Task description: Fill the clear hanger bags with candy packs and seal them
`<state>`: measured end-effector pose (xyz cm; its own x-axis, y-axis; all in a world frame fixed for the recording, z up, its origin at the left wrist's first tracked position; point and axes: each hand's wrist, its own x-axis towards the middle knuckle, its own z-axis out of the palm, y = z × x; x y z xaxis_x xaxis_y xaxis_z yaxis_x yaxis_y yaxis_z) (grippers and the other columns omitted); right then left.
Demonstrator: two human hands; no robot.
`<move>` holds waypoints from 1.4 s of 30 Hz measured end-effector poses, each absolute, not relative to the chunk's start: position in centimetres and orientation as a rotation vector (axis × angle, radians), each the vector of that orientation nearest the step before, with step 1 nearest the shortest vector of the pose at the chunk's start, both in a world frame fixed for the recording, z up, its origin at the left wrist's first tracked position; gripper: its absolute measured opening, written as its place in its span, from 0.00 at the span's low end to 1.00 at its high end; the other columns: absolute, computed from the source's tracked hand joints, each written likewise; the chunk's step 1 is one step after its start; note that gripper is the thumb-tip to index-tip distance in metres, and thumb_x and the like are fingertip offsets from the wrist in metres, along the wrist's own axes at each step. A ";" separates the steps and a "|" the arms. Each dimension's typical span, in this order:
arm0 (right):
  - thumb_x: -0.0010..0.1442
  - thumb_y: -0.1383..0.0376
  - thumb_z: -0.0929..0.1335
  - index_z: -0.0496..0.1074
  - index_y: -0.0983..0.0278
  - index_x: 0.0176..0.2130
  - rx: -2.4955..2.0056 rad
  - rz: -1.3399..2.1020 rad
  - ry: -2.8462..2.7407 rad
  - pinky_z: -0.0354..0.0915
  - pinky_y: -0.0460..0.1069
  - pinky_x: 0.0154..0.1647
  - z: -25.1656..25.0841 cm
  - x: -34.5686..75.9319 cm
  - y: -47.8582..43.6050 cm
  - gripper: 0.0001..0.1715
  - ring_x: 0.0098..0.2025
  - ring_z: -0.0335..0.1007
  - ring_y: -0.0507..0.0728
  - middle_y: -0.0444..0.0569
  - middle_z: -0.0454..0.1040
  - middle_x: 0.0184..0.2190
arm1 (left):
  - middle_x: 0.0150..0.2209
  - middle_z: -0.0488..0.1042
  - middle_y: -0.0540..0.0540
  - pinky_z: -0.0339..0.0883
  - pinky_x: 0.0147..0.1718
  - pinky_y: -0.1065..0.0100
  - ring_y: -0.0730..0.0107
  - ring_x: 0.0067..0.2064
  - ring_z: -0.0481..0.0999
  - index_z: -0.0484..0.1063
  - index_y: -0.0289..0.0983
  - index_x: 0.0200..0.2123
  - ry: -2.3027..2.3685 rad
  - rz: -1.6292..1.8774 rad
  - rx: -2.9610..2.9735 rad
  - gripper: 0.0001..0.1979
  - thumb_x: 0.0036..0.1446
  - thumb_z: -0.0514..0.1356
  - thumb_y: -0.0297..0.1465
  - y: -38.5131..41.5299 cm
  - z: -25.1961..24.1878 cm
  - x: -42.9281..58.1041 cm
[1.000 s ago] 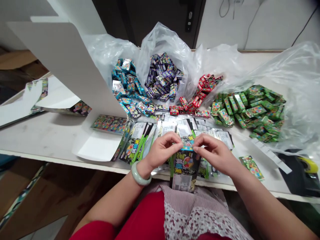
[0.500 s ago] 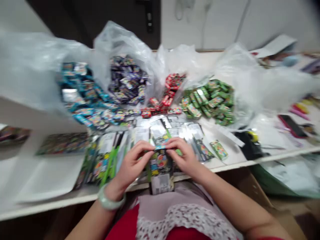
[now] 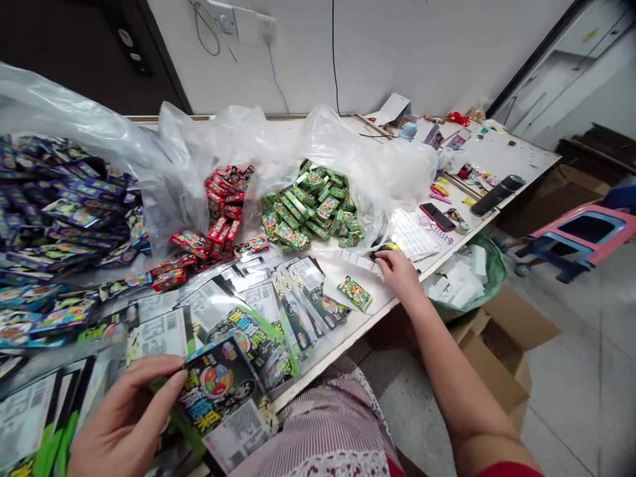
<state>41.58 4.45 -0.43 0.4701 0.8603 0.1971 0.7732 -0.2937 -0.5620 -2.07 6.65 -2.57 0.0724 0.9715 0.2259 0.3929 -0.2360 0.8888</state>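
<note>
My left hand (image 3: 124, 424) is at the bottom left, closed on a black printed pouch (image 3: 218, 387) that it holds over the table's near edge. My right hand (image 3: 400, 275) is stretched out to the right and rests on the table beside white label strips (image 3: 360, 262) and a yellow and black object (image 3: 389, 247). Its fingertips are hidden behind the back of the hand. A single green box (image 3: 354, 293) lies just left of that hand. More flat pouches (image 3: 278, 305) are spread between my hands.
Open plastic bags hold piles of green boxes (image 3: 308, 209), red boxes (image 3: 218, 212) and purple boxes (image 3: 59, 205). A phone (image 3: 437, 216) and small tools lie at the table's right end. A green bin (image 3: 491, 265), a cardboard box (image 3: 501, 351) and a pink stool (image 3: 581, 232) stand on the floor.
My right hand has let go of the pouch and reached out to the right. My left hand now holds the pouch alone. The view has swung to the right.
</note>
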 end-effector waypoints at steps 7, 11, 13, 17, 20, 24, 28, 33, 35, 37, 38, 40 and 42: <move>0.56 0.61 0.67 0.76 0.62 0.39 -2.274 0.241 -1.336 0.63 0.51 0.36 -2.4 43.9 4.6 0.11 0.33 0.68 0.56 0.47 0.73 0.33 | 0.38 0.71 0.59 0.57 0.59 0.42 0.58 0.44 0.70 0.74 0.54 0.34 1.405 1.056 1.565 0.05 0.54 0.61 0.35 6.3 -1.4 -1.6; 0.57 0.60 0.66 0.75 0.63 0.42 -2.333 0.234 -1.302 0.61 0.50 0.37 -2.6 43.7 5.0 0.14 0.35 0.69 0.57 0.49 0.73 0.35 | 0.39 0.70 0.62 0.55 0.61 0.43 0.59 0.45 0.69 0.72 0.56 0.33 1.449 0.982 1.543 0.04 0.56 0.60 0.37 6.1 -0.7 -1.4; 0.57 0.61 0.66 0.75 0.62 0.36 -2.334 0.249 -1.315 0.61 0.50 0.38 -2.5 43.4 5.1 0.10 0.37 0.69 0.57 0.49 0.73 0.35 | 0.38 0.70 0.63 0.57 0.60 0.44 0.60 0.44 0.69 0.72 0.57 0.33 1.429 0.987 1.559 0.04 0.56 0.59 0.38 6.2 -0.8 -1.5; 0.59 0.61 0.63 0.72 0.61 0.33 -2.297 0.275 -1.328 0.61 0.50 0.36 -2.0 42.9 4.2 0.10 0.35 0.70 0.58 0.48 0.74 0.32 | 0.38 0.71 0.61 0.63 0.56 0.45 0.58 0.44 0.71 0.72 0.56 0.34 1.424 1.006 1.623 0.02 0.56 0.59 0.41 6.3 -2.3 -2.5; 0.60 0.59 0.61 0.70 0.61 0.35 -2.285 0.314 -1.299 0.62 0.52 0.34 -1.7 43.2 2.9 0.11 0.32 0.71 0.59 0.47 0.75 0.29 | 0.38 0.74 0.56 0.73 0.48 0.53 0.58 0.44 0.74 0.73 0.51 0.34 1.420 1.052 1.707 0.05 0.54 0.61 0.42 6.7 -3.3 -3.0; 0.60 0.55 0.63 0.70 0.61 0.34 -2.132 0.287 -1.283 0.63 0.52 0.38 0.3 42.8 1.9 0.13 0.38 0.70 0.60 0.50 0.74 0.35 | 0.36 0.75 0.50 0.74 0.38 0.70 0.64 0.40 0.76 0.73 0.43 0.35 1.273 1.134 1.816 0.06 0.55 0.62 0.38 6.9 -2.7 -2.7; 0.62 0.57 0.64 0.70 0.62 0.32 -1.665 0.666 -1.603 0.63 0.50 0.39 4.5 36.6 3.4 0.13 0.37 0.68 0.56 0.49 0.72 0.34 | 0.35 0.73 0.49 0.71 0.38 0.72 0.69 0.39 0.75 0.71 0.41 0.35 1.176 1.139 1.807 0.02 0.59 0.59 0.32 6.3 -0.9 -1.2; 0.62 0.61 0.66 0.70 0.62 0.30 -1.144 1.127 -1.923 0.63 0.49 0.41 7.7 24.8 7.0 0.11 0.36 0.68 0.53 0.46 0.72 0.32 | 0.33 0.70 0.49 0.66 0.38 0.69 0.69 0.37 0.71 0.68 0.39 0.33 1.167 1.163 1.709 0.02 0.60 0.57 0.29 5.4 0.1 0.4; 0.60 0.62 0.67 0.71 0.63 0.30 -1.105 1.197 -2.020 0.63 0.50 0.42 7.2 21.7 8.5 0.09 0.37 0.68 0.54 0.47 0.73 0.32 | 0.33 0.69 0.48 0.64 0.39 0.68 0.68 0.37 0.70 0.68 0.38 0.34 1.152 1.156 1.680 0.02 0.60 0.57 0.29 5.1 0.1 0.4; 0.59 0.64 0.68 0.71 0.64 0.30 -1.118 1.288 -2.086 0.63 0.50 0.42 6.3 19.9 9.8 0.06 0.37 0.69 0.54 0.48 0.74 0.32 | 0.34 0.69 0.47 0.63 0.39 0.67 0.68 0.38 0.70 0.68 0.38 0.34 1.118 1.163 1.653 0.02 0.60 0.57 0.29 4.9 0.0 0.3; 0.58 0.65 0.68 0.71 0.64 0.30 -1.140 1.351 -2.098 0.63 0.50 0.40 5.8 19.4 10.2 0.05 0.35 0.69 0.54 0.48 0.74 0.31 | 0.34 0.69 0.47 0.63 0.39 0.66 0.67 0.38 0.69 0.68 0.38 0.34 1.103 1.169 1.639 0.02 0.60 0.57 0.28 4.9 -0.1 0.2; 0.58 0.65 0.67 0.71 0.64 0.30 -1.199 1.491 -2.085 0.64 0.49 0.34 5.1 18.9 10.8 0.06 0.30 0.68 0.53 0.46 0.73 0.27 | 0.34 0.68 0.47 0.62 0.39 0.66 0.67 0.38 0.69 0.68 0.38 0.34 1.088 1.182 1.612 0.01 0.60 0.57 0.28 4.8 -0.3 0.0; 0.58 0.64 0.67 0.70 0.64 0.29 -1.253 1.588 -2.053 0.63 0.48 0.30 4.8 18.6 11.1 0.07 0.27 0.66 0.52 0.45 0.71 0.24 | 0.34 0.68 0.47 0.62 0.39 0.65 0.67 0.38 0.69 0.68 0.38 0.34 1.088 1.193 1.592 0.01 0.59 0.57 0.28 4.8 -0.5 -0.2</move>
